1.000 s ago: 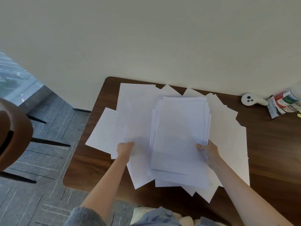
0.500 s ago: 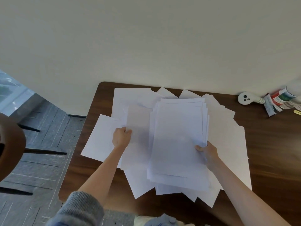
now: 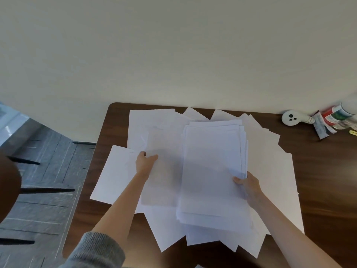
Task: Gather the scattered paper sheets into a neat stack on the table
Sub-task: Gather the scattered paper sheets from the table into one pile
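White paper sheets lie fanned over the dark wooden table (image 3: 318,171). A thick stack of sheets (image 3: 212,167) is held above them; my right hand (image 3: 248,187) grips its right edge. My left hand (image 3: 144,163) pinches the left edge of a single sheet (image 3: 162,171), lifted just left of the stack. Loose sheets (image 3: 114,175) stay spread beneath on the left, at the back and along the near side.
A small white round device (image 3: 289,118) and several packets and tubes (image 3: 332,118) lie at the table's back right, against the wall. A brown chair (image 3: 7,190) stands on the grey floor to the left. The table's left edge is near my left arm.
My left hand has moved away from me and lifted a single sheet clear of the spread pile. My right hand has kept hold of the stack.
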A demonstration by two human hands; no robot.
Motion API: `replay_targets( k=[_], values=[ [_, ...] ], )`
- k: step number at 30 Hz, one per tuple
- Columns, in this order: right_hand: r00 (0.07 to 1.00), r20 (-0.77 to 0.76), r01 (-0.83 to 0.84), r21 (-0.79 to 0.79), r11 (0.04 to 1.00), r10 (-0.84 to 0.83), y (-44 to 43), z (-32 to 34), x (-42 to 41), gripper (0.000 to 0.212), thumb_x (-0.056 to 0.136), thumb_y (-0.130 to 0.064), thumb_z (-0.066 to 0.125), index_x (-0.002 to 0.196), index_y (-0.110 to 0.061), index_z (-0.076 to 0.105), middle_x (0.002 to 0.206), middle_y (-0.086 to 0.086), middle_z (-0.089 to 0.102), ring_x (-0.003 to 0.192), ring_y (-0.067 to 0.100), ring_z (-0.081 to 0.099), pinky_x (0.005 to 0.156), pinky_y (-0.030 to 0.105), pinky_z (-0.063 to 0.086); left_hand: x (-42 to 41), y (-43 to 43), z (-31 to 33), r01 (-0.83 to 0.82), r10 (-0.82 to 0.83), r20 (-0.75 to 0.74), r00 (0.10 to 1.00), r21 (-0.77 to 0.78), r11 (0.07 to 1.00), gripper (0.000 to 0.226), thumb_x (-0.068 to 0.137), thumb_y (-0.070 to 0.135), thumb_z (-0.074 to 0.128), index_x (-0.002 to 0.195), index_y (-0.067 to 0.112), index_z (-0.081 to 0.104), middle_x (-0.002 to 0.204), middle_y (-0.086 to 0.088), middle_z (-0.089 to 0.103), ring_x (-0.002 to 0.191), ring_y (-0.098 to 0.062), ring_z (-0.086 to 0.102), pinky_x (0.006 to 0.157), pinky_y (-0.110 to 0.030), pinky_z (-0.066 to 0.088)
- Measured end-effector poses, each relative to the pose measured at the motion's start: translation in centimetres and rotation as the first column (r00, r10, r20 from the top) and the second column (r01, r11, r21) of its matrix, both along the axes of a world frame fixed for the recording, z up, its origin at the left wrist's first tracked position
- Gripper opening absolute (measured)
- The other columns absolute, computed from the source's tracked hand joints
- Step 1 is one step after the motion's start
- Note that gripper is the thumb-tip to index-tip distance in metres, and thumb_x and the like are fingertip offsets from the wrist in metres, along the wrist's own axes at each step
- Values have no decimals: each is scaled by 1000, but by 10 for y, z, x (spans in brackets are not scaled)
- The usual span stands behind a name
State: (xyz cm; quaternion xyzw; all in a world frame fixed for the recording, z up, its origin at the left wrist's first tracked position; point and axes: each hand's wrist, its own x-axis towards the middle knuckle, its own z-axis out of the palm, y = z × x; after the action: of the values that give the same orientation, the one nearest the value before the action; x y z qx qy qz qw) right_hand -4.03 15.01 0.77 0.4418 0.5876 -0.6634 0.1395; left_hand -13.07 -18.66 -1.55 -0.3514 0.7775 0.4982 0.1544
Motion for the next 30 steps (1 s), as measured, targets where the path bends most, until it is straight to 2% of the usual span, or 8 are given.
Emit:
replay_targets(
  k=[4,7,12,17,21,24,27,30],
  values=[
    [1000,-2,17,-8,1000,-17,1,2,-1,35,86,12,60,116,-5,61,108,16,65,84,29,63,78,42,55,-3,-5,1,109,-102,-45,994,204,973,27,89,14,65,114,4,62,102,-11,67,92,-29,65,78,-41,55],
    [1000,-8,30,-24,999,-30,4,1,0,36,86,11,61,118,-4,62,109,16,65,80,27,63,73,37,54,-3,-5,3,253,-244,-109,964,76,965,18,97,13,53,109,4,64,95,-10,65,87,-28,62,76,-40,52],
    [999,-39,32,-72,997,-35,11,0,2,39,84,8,62,122,-1,62,110,18,67,84,30,65,73,37,56,-5,-17,17,67,-52,-291,955,41,997,20,97,23,56,102,6,66,93,-9,68,83,-25,63,74,-37,51],
    [997,-73,24,-102,995,-32,14,5,-1,39,84,5,62,123,-3,62,111,16,67,89,31,64,69,36,55,-2,-23,25,-94,136,-327,935,141,986,15,97,20,55,102,9,64,94,-3,66,87,-19,61,71,-26,47],
    [992,-121,20,-120,993,-35,18,7,0,37,86,4,60,121,-6,62,106,12,69,89,29,65,70,34,53,3,-24,24,-164,229,-305,924,225,961,26,98,21,54,116,5,62,104,-5,66,96,-21,60,81,-31,48],
    [990,-140,7,-136,991,-26,21,5,1,38,86,3,60,122,-8,62,117,15,68,100,33,64,81,40,53,7,-18,26,-168,241,-273,931,266,949,21,99,21,54,115,9,61,104,-4,65,94,-20,60,79,-29,47],
    [989,-147,12,-132,991,-31,24,5,2,31,86,3,59,113,-12,66,114,14,69,96,31,66,77,38,55,10,-13,22,-115,183,-252,950,260,959,22,100,22,53,116,11,61,101,-2,66,92,-18,62,74,-27,50],
    [989,-143,17,-129,991,-36,28,5,4,30,86,3,60,111,-12,66,112,14,69,94,30,66,75,37,54,10,-10,17,-40,81,-225,971,177,983,29,102,24,45,119,8,62,105,-5,67,100,-24,63,83,-34,51]
  ],
)
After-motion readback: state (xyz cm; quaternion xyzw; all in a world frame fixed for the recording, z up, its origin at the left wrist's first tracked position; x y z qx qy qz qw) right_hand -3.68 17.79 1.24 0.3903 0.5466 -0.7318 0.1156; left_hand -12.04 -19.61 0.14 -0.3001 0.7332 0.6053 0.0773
